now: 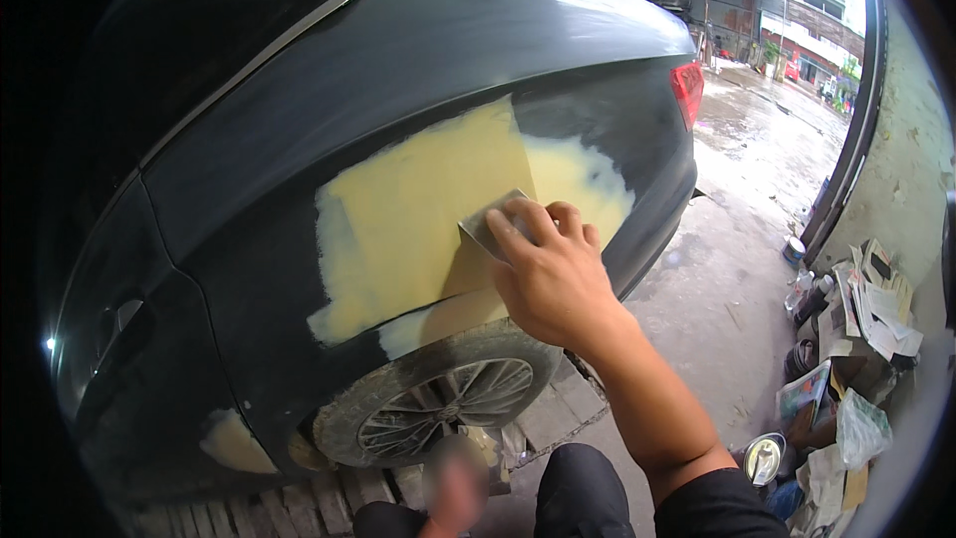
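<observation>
My right hand (553, 274) grips a flat grey pad (483, 209) against the yellow filler patch (403, 199) on the dark car's rear quarter panel (269, 239), its fingers curled over the pad. The patch has paler feathered edges and reaches down toward the wheel arch. My left hand (453, 493) is low at the bottom, in front of the rear wheel (438, 394) and near my knee. It is blurred, so its fingers and anything in them cannot be made out.
Door seams and a smaller filler spot (239, 443) are at left. A red taillight (687, 95) tops the rear corner. Cans (763, 458), bottles, papers (876, 309) and a plastic bag (861, 428) pile along the right wall (896, 159). Behind is a wet yard (757, 139) with a shed.
</observation>
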{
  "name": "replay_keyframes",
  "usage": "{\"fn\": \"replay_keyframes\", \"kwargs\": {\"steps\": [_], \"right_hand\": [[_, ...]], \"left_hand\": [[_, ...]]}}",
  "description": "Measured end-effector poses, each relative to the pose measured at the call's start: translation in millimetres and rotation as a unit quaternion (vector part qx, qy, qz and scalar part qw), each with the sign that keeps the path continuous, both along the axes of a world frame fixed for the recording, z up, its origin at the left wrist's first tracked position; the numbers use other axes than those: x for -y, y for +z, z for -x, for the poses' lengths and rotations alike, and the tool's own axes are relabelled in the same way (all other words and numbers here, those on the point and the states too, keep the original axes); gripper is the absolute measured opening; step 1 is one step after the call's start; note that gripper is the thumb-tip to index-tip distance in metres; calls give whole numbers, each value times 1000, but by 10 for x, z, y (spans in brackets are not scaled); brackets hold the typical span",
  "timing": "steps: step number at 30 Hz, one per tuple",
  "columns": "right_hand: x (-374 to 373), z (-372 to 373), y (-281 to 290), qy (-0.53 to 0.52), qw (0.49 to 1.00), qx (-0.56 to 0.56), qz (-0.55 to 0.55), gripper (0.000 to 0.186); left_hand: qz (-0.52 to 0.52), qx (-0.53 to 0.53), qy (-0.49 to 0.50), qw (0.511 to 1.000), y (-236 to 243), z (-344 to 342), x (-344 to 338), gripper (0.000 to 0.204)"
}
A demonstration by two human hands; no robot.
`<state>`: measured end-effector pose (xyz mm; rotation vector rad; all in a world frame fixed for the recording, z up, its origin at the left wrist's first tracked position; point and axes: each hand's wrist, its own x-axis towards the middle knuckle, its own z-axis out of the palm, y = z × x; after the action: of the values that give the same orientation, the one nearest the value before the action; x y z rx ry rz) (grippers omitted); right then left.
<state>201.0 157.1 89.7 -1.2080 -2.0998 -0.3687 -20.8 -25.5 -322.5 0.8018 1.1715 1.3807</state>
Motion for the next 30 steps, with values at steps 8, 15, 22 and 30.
{"fn": "replay_keyframes", "kwargs": {"steps": [8, 15, 22, 30], "right_hand": [[-644, -279, 404, -36, 984, -123, -121, 50], [-484, -118, 222, -25, 996, -71, -56, 49], [-242, -485, -20, -47, 999, -19, 7, 50], [-712, -514, 359, -30, 996, -82, -35, 46]], "left_hand": [[12, 53, -12, 998, 65, 36, 40, 47], [92, 205, -56, 973, 572, 24, -22, 47], [104, 229, -78, 965, 726, -94, -99, 49], [-6, -31, -22, 999, 341, -42, 32, 47]]}}
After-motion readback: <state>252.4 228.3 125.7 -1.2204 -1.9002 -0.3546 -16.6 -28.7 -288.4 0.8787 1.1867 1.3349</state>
